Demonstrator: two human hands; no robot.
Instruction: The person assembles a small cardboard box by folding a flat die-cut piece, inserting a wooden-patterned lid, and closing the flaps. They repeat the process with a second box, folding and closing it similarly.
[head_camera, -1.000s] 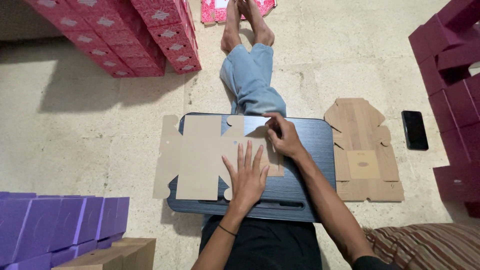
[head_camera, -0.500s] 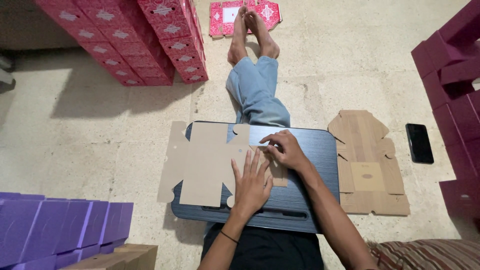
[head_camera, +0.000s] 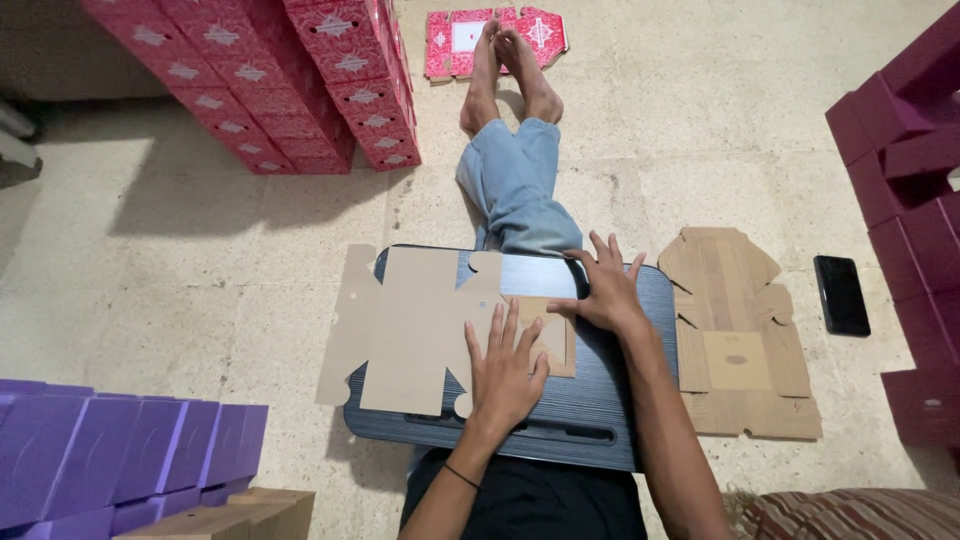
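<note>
A person sits on the floor with legs stretched out and a dark lap tray (head_camera: 600, 400) across the lap; a flat brown cardboard box sheet (head_camera: 420, 330) lies on the tray, and its left side hangs over the tray's edge above the floor; the sheet is not folded up yet, but one flap on its right side lies folded over.

The left hand (head_camera: 505, 365) lies flat on the sheet, palm down; its fingers are spread apart and press on the cardboard near the folded flap; it grips nothing. The right hand (head_camera: 605, 290) is just to the right of it, on the right edge of the folded flap and on the tray; its fingers are spread apart too, with the tips pointing away from the person; it holds nothing either. The two hands are near each other but do not touch.

On the floor just right of the tray lies a stack of flat cardboard sheets (head_camera: 735, 340); a black phone (head_camera: 840, 295) lies near that stack, farther right. Red boxes (head_camera: 300, 80) stand piled at the top left; dark red boxes (head_camera: 910, 200) stand at the right side; purple boxes (head_camera: 110, 450) sit at the bottom left. A flat red sheet (head_camera: 455, 40) lies by the bare feet.
</note>
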